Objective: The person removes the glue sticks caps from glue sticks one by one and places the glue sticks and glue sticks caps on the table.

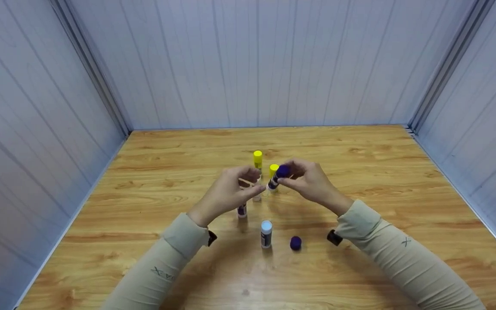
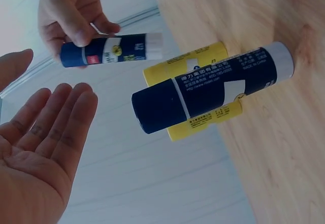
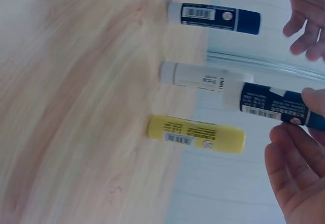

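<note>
My right hand (image 1: pixel 310 183) pinches a navy glue stick (image 2: pixel 111 50) near its capped end, off the table and tilted. Its white base points down toward the left in the head view. My left hand (image 1: pixel 235 189) is spread with nothing in it, the fingers (image 2: pixel 71 127) loosely extended. Beside that hand stand a capped navy glue stick (image 1: pixel 242 211) and a white glue stick (image 3: pixel 195 76), both partly hidden by it in the head view. Nearer me stands a glue stick with a pale top (image 1: pixel 266 234), its navy cap (image 1: pixel 296 243) shape lying to the right.
Two yellow glue sticks stand farther back, one (image 1: pixel 258 158) behind the left hand and another (image 1: pixel 274 168) behind the held stick. Everything is on a wood-grain table (image 1: pixel 144 215). Pale panel walls (image 1: pixel 248 64) enclose its back and sides.
</note>
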A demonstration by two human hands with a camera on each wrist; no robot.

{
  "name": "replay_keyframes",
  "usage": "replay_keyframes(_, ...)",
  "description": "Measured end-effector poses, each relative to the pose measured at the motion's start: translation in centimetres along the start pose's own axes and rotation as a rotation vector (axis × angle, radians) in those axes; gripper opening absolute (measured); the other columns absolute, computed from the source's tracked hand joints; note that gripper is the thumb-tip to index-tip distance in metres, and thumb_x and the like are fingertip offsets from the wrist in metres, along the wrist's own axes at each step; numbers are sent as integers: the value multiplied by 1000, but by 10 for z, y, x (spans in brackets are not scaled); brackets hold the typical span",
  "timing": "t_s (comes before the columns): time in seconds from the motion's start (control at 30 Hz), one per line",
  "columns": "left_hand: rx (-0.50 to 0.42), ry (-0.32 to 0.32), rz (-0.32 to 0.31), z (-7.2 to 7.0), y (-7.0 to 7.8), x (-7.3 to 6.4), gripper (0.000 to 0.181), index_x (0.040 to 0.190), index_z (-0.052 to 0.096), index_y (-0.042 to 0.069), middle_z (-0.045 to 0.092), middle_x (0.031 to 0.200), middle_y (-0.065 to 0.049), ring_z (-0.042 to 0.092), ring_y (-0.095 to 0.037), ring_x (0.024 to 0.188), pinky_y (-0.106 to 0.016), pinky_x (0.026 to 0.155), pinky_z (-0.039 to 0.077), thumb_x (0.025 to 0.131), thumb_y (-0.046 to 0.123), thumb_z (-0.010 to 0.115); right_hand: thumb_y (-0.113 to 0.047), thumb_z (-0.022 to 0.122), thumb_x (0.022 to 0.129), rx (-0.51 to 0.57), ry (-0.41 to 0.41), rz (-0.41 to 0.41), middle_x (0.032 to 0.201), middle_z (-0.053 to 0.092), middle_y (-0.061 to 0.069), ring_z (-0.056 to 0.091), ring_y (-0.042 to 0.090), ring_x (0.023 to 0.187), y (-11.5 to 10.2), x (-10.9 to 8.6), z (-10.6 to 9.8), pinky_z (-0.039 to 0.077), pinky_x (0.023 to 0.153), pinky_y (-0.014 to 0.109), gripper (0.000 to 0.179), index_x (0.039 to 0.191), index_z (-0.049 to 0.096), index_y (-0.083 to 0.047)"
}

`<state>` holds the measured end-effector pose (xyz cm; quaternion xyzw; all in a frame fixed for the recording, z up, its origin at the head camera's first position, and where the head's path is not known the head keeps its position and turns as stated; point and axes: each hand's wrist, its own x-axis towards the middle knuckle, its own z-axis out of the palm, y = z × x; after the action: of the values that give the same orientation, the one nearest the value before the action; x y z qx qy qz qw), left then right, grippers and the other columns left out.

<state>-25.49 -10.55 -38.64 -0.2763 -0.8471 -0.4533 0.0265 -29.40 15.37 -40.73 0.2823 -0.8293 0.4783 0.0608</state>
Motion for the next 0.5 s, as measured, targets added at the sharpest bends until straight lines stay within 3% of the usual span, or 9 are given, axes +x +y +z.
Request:
replay_keyframes(0.27,132,24,82,8,3,10,46,140,68,-1,71,142,-19,70,-34,132,-47,110,60,100,18,82,-3,81,97,168,146,22,108,79,17,74,12,92,-6,-6,-5,60,83,23,26,120,72,3)
replay_keyframes(0.5,185,17,123,17,6,19,52,144,67,0,74,138,-16,71,-30,128,-49,109,60,99,19,84,3,79,97,376,187,107,106,79,5,75,13,92,-7,-12,-6,63,83,24,25,120,70,4)
